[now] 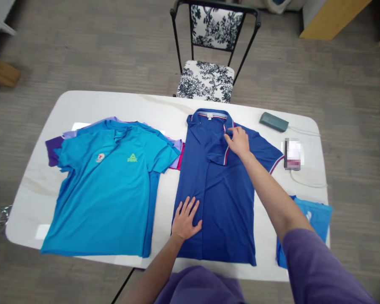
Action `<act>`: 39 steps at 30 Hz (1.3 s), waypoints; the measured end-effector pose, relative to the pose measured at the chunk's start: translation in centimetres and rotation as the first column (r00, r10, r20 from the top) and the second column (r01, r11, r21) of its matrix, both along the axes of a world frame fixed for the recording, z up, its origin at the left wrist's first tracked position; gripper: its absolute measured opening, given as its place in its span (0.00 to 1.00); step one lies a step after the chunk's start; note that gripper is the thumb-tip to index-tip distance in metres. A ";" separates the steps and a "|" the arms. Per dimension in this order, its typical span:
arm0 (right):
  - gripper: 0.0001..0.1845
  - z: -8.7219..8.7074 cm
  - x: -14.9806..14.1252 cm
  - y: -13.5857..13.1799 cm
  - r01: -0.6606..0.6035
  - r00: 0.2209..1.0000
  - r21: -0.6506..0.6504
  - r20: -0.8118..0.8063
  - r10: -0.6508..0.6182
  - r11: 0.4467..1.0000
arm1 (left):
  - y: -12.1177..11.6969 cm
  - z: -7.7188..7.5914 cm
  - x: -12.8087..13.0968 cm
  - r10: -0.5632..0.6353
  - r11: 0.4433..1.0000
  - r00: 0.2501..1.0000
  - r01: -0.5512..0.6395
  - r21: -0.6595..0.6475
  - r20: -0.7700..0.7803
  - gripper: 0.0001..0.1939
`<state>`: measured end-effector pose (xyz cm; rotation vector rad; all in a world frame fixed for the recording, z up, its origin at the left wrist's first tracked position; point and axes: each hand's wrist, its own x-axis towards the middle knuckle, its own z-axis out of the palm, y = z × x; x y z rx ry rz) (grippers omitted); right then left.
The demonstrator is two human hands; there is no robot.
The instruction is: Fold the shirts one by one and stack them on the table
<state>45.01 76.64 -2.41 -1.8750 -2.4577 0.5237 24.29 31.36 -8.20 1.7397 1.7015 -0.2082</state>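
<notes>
A dark blue polo shirt (pixel 228 211) lies spread on the table, its collar at the far side. Its left part is folded inward, and that sleeve, edged in white and red, lies across the chest. My left hand (pixel 186 220) rests flat on the folded left part near the lower hem, fingers spread. Near the collar, my right hand (pixel 239 141) touches the shirt beside the striped sleeve edge, with thumb and fingers apart. The other sleeve stretches out to the right under my right forearm.
A stack of T-shirts, turquoise one (pixel 104 202) on top, lies left on the white table (pixel 28 202). At right are a folded blue garment (pixel 315 215), a dark green case (pixel 274 122) and a blurred small device (pixel 293 154) with a cord. A patterned chair (pixel 205 80) stands beyond.
</notes>
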 end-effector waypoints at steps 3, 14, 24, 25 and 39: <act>0.27 -0.7 -6.4 4.9 0.026 0.995 -0.078 0.096 -0.018 0.997 | -0.5 -1.2 -0.7 0.015 0.993 0.998 -0.022 0.114 0.061 0.58; 0.15 -1.5 -4.2 5.9 -0.093 0.981 -0.222 0.149 0.127 0.971 | -1.1 -1.9 -1.8 0.052 0.989 0.988 -0.070 0.126 0.145 0.57; 0.18 -0.5 0.0 4.3 -0.020 0.983 -0.310 0.168 0.076 0.951 | -1.3 -2.1 -1.5 0.049 0.988 0.991 -0.067 0.140 0.128 0.57; 0.21 -0.5 -1.1 4.5 -0.046 0.986 -0.240 0.143 0.082 0.970 | -1.3 -2.1 -1.5 0.049 0.988 0.990 -0.067 0.137 0.128 0.57; 0.30 1.0 -1.1 -8.4 -0.128 0.984 -0.245 0.092 0.154 0.961 | -0.8 -1.7 -1.6 0.092 0.993 0.980 -0.103 0.055 0.174 0.53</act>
